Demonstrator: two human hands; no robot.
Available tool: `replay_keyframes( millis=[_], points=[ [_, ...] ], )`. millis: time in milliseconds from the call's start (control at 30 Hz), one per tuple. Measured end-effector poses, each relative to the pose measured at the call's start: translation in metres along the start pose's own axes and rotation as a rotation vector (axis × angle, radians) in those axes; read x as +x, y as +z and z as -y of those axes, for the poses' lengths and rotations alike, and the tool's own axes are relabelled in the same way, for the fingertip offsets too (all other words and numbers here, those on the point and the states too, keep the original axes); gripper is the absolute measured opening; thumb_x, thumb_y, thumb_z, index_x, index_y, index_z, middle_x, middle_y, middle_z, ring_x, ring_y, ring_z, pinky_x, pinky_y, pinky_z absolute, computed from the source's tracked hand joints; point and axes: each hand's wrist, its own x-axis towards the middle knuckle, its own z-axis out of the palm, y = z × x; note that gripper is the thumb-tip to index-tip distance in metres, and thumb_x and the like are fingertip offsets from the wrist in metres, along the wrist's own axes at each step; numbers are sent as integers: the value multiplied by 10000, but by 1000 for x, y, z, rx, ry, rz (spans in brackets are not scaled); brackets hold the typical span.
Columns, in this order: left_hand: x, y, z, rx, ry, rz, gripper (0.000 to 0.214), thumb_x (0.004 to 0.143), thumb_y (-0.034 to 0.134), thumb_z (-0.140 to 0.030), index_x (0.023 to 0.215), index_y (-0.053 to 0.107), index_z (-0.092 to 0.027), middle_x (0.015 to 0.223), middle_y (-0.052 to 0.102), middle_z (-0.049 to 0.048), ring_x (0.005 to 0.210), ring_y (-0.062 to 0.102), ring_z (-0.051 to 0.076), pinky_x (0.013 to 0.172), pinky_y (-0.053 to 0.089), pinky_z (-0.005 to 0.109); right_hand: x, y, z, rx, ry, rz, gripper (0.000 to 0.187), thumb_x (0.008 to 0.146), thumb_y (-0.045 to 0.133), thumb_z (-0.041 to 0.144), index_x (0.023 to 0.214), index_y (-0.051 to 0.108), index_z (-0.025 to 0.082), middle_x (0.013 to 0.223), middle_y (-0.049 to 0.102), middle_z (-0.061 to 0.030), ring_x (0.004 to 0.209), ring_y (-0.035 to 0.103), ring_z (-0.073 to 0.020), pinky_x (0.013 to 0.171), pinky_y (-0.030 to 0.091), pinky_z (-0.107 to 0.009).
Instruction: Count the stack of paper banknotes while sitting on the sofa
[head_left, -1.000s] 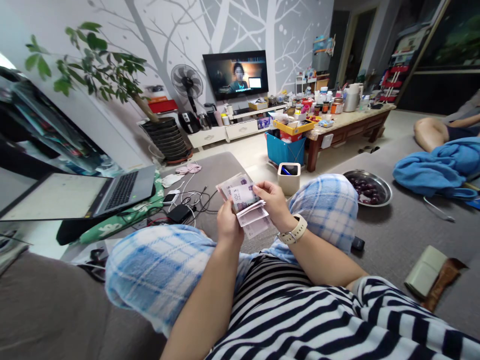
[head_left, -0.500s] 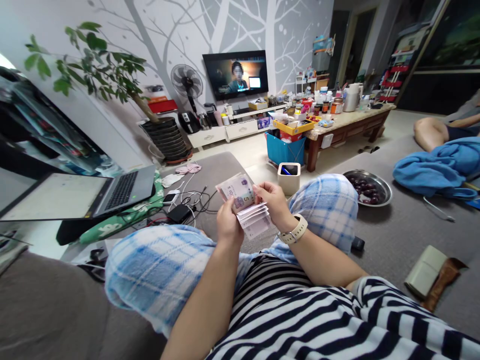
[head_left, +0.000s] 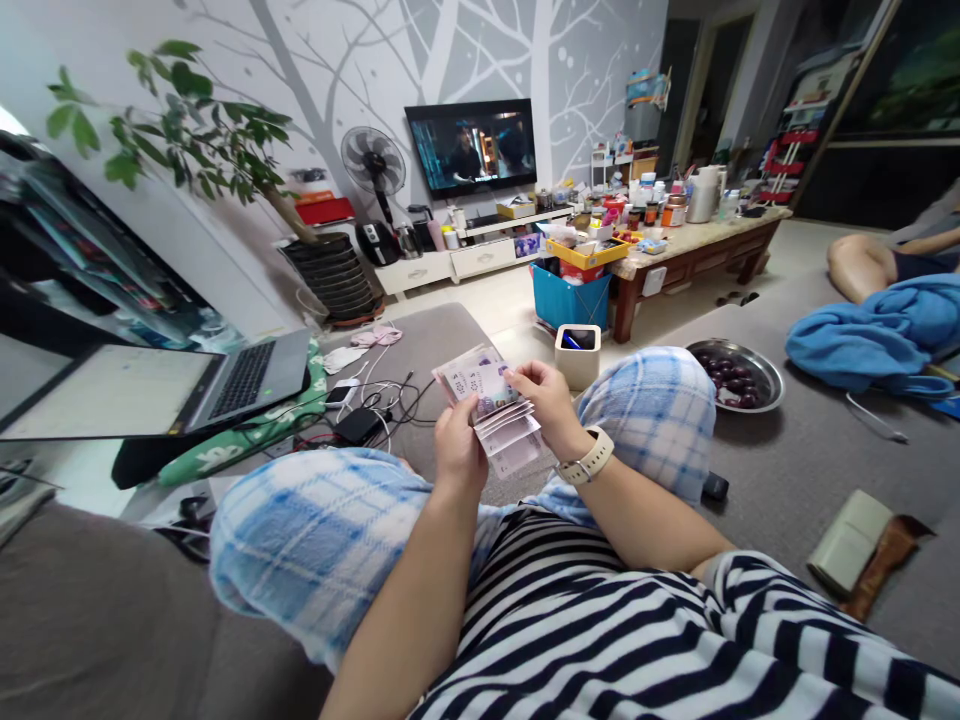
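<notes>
A stack of purplish banknotes [head_left: 480,385] is held between my hands above my lap, several notes fanned and folded over toward me. My left hand [head_left: 459,445] grips the stack from its left side, thumb on top. At the upper right of the notes, my right hand [head_left: 547,400] pinches an edge between thumb and fingers; a cream-banded watch [head_left: 589,458] is on that wrist. The fingers under the notes are partly hidden.
A laptop [head_left: 247,380] and tangled cables lie to the left. Beyond my knees stands a small white bin [head_left: 577,358]. To the right are a metal bowl [head_left: 772,385] of dark fruit, a pale green wallet [head_left: 847,540] and another person's leg [head_left: 862,265].
The top note has been turned, so the upper part of the stack looks different; both hands stay nearly in place. The television picture has changed.
</notes>
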Motion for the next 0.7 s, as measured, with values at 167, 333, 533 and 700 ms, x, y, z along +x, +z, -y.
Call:
replay_keyframes(
  millis=[167,333,533,700],
  points=[
    [3,0,1,-18,0,-39,152,703,618,-187,813,679,-103,747,714,64,663,669,179,716,529,308,-1,0,1,-6,1,7,299,693,679,428,651,535,169,601,501,35,569,432,-100,548,343,-238],
    [7,0,3,-42,16,-67,150,738,598,-222,775,686,-107,754,709,67,670,669,180,703,525,303,-1,0,0,-8,6,20,296,694,673,432,669,555,162,618,524,27,581,449,-104,555,354,-238],
    [7,0,2,-29,32,-67,149,732,605,-236,775,690,-120,731,704,45,674,665,168,708,524,286,-3,1,3,16,10,37,286,696,667,423,675,565,157,627,529,23,587,448,-103,561,354,-238],
    [5,0,1,-13,36,-75,128,741,592,-234,734,672,-133,706,690,37,658,664,175,701,531,307,-3,1,4,26,10,53,278,701,666,417,690,581,152,645,547,13,597,459,-107,572,362,-242]
  ],
)
